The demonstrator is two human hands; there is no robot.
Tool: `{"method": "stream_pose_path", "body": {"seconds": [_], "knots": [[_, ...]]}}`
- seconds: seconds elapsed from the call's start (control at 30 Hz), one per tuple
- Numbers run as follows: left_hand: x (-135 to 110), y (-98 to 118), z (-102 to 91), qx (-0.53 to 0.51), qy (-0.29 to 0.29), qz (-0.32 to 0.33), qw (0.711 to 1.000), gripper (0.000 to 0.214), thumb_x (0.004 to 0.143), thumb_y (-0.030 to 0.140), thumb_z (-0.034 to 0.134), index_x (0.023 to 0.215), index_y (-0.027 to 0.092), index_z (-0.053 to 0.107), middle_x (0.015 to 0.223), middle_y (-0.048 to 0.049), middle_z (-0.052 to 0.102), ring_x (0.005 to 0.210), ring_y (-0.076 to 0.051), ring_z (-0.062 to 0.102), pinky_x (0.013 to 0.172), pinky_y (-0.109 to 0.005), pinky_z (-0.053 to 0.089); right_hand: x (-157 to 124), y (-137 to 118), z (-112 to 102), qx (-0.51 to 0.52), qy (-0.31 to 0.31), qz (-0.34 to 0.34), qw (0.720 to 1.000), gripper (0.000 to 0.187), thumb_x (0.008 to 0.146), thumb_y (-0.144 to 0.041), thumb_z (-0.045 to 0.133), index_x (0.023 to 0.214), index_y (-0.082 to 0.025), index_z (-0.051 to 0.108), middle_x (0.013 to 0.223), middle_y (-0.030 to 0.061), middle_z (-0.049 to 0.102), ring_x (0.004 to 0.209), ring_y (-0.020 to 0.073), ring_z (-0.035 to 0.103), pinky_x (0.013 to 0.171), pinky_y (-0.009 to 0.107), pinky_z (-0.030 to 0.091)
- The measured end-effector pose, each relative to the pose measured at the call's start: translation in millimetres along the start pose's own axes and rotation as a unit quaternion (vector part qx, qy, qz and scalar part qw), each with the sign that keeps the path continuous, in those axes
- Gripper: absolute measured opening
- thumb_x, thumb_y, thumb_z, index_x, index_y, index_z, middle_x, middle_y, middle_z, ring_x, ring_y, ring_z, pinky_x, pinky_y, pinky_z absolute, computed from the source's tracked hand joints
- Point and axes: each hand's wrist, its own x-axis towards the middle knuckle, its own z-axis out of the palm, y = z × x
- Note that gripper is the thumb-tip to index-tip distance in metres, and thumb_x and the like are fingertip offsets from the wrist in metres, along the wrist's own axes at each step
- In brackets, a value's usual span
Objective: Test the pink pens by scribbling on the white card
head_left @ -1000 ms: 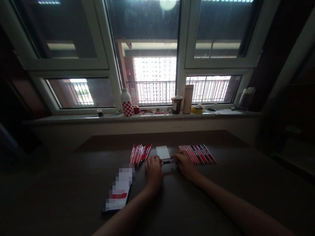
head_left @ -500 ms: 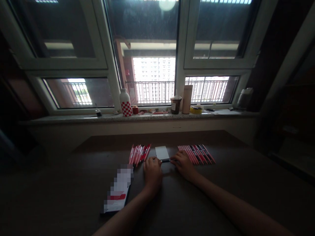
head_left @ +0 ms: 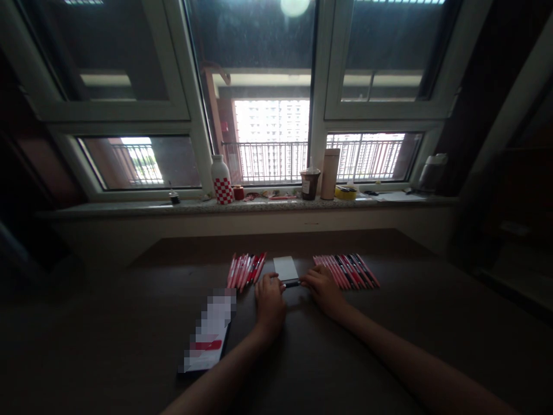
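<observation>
My left hand (head_left: 269, 301) and my right hand (head_left: 322, 288) rest on a dark table (head_left: 345, 357), fingers curled, each closed on one end of a dark pen (head_left: 292, 283) held level between them. Just beyond the pen lies a small white card (head_left: 286, 267). A bunch of red and pink pens (head_left: 246, 268) lies to the left of my left hand. A longer row of red, pink and dark pens (head_left: 347, 270) lies to the right of my right hand.
A flat white and red package (head_left: 210, 331) lies on the table at the left. The window sill (head_left: 129, 207) behind holds a checked bottle (head_left: 222, 179), a drink cup (head_left: 309, 184), a tall tumbler (head_left: 329, 173), a yellow tape roll (head_left: 346, 192) and a kettle (head_left: 432, 170).
My right hand has slid a little to the left along the pen, so less of the pen shows between my hands. The view shifted slightly.
</observation>
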Motion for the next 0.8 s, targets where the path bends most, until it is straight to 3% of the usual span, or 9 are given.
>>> {"method": "stream_pose_path", "body": {"seconds": [0.47, 0.8], "knots": [[-0.1, 0.3, -1.2, -0.015, 0.008, -0.005, 1.0, 0.019, 0.083, 0.011, 0.042, 0.082, 0.014, 0.06, 0.114, -0.0096, 0.051, 0.109, -0.022, 0.047, 0.099, -0.042, 0.034, 0.7, 0.9, 1.8, -0.005, -0.004, 0.003, 1.0, 0.016, 0.088, -0.022, 0.055, 0.097, -0.024, 0.069, 0.084, 0.0037, 0.065, 0.092, 0.023, 0.045, 0.081, 0.035, 0.034], [-0.8, 1.6, -3.2, 0.01, 0.033, -0.019, 0.999, 0.019, 0.087, 0.018, 0.04, 0.093, 0.015, 0.058, 0.108, -0.0091, 0.051, 0.106, -0.022, 0.047, 0.095, -0.039, 0.036, 0.0, 0.6, 0.6, 0.059, 0.027, -0.005, 0.998, 0.019, 0.086, -0.025, 0.059, 0.102, -0.025, 0.069, 0.086, 0.0058, 0.061, 0.097, 0.024, 0.045, 0.087, 0.038, 0.039]]}}
